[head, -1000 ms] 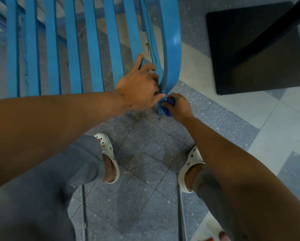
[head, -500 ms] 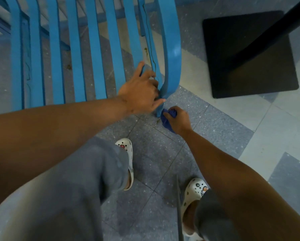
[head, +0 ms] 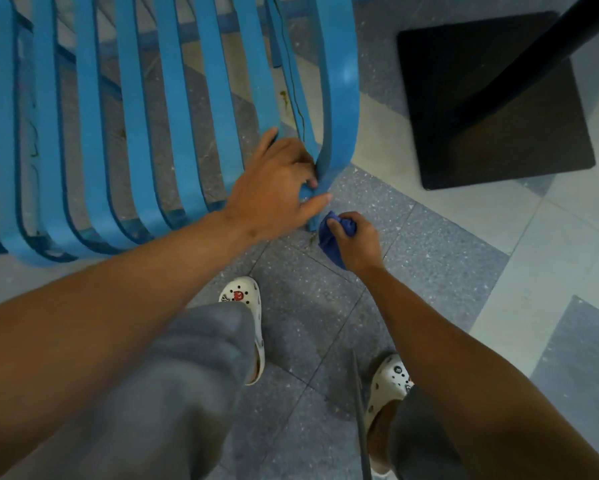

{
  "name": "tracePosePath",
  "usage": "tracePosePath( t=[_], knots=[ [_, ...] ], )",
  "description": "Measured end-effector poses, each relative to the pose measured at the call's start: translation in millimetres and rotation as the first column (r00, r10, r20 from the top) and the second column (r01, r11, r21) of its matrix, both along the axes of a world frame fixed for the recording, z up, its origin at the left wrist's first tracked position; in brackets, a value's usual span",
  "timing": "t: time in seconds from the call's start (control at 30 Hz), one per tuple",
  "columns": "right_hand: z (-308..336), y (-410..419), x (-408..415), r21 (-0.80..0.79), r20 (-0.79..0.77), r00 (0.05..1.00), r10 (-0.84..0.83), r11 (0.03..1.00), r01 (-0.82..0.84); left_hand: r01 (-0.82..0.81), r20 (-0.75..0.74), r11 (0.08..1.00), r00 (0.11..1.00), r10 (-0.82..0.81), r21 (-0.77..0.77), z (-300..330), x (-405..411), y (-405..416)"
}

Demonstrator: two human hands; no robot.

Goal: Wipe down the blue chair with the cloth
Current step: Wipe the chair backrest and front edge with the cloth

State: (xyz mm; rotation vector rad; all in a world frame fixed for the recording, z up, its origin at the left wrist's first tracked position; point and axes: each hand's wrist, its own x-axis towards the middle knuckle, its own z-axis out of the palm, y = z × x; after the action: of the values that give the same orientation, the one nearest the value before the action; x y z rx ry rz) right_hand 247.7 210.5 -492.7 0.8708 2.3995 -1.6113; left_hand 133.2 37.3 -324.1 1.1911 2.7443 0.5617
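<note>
Item: blue chair (head: 173,109). Slatted construction, seen from above; curved slats run down to a rounded lower edge, with a broader outer band forming the right edge. Brown spots are noted on the narrow slat next to that band. The chair is placed on a floor (head: 429,258) of speckled grey and pale tiles.

Item: left hand (head: 277,188). It is clamped on the chair at the lower right corner, where the outer band curves in; fingers are curled round the band, thumb is extended below it.

Item: right hand (head: 358,242). It is closed round a bunched dark blue cloth (head: 331,239), held just below and right of the chair's lower right corner, close beside the left thumb. Whether the cloth touches the chair cannot be told.

Item: black square base (head: 492,109) with a dark post, set on the floor to the right of the chair, apart from it.

Item: grey trousers (head: 173,382) and white clogs (head: 244,299) with small charms, seen below the hands.
</note>
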Motion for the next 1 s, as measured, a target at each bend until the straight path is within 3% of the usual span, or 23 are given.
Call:
tracePosePath(
  t=[0.1, 0.17, 0.23, 0.3, 0.4, 0.47, 0.53, 0.63, 0.77, 1.0],
  knots=[
    [-12, -7, 8, 0.015, -0.015, 1.000, -0.014, 1.000, 0.014, -0.044, -0.063, 0.971, 0.996, 0.060, 0.234, 6, 22, -2],
    [-18, -11, 14, 0.009, -0.015, 0.999, -0.032, 0.999, 0.033, -0.002, -0.121, 0.950, 0.992, 0.041, 0.312, 16, 29, -3],
    [-24, -19, 22, -0.030, -0.010, 0.998, -0.064, 0.998, 0.063, 0.081, -0.022, 0.961, 0.997, -0.078, 0.263, 21, 39, -6],
    [-30, -25, 30, -0.038, 0.009, 0.997, -0.081, 0.996, 0.082, 0.104, 0.190, 0.989, 0.974, -0.122, 0.102, 10, 54, -10],
    [-41, -26, 33, -0.038, 0.038, 0.996, -0.076, 0.996, 0.078, 0.006, 0.457, 0.992, 0.888, 0.052, -0.125, -30, 59, -11],
    [-51, -22, 31, -0.056, 0.053, 0.995, -0.082, 0.995, 0.085, -0.093, 0.532, 0.965, 0.819, 0.213, -0.244, -62, 51, -12],
    [-60, -18, 29, -0.067, 0.063, 0.997, -0.050, 0.996, 0.054, -0.204, 0.545, 0.927, 0.761, 0.353, -0.315, -94, 46, -15],
    [-68, -5, 23, -0.028, 0.022, 0.994, 0.109, 0.994, -0.109, -0.359, 0.576, 0.890, 0.679, 0.455, -0.280, -131, 43, -14],
    [-68, 22, 3, 0.078, -0.053, 0.949, 0.312, 0.948, -0.308, -0.357, 0.547, 0.916, 0.737, 0.398, -0.185, -154, 39, 1],
    [-53, 38, -41, 0.227, -0.055, 0.838, 0.543, 0.824, -0.519, -0.353, 0.454, 0.913, 0.793, 0.407, -0.202, -160, 18, 5]
  ],
)
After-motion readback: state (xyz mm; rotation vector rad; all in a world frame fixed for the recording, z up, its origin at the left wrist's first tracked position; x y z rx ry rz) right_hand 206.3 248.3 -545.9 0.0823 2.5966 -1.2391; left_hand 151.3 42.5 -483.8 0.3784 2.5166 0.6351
